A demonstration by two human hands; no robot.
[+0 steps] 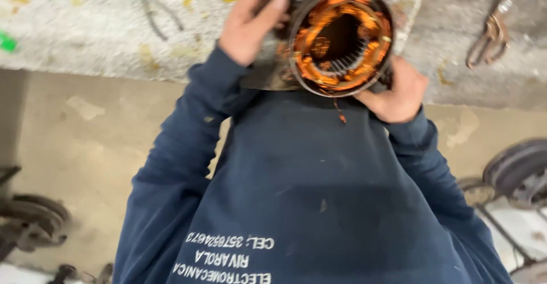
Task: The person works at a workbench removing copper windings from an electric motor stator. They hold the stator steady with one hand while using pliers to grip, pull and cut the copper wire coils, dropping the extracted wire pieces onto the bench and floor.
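Head view | left hand (250,25), right hand (399,90) clamped on motor stator (341,40) | top edge cut off, seemingly blurred

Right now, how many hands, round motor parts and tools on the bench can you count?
Hands: 2, the left hand and the right hand
Round motor part with copper windings: 1
Tools on the bench: 2, thin pliers and rusty pliers
Total: 5

A motor repair workshop: a rough, paint-stained worktop (85,27) carries pliers (155,10) and worn hand tools (489,36), a stator wound with copper wire (341,40) sits at its edge, and old wheels (521,170) and metal parts (31,218) lie on the bare concrete floor (85,147)
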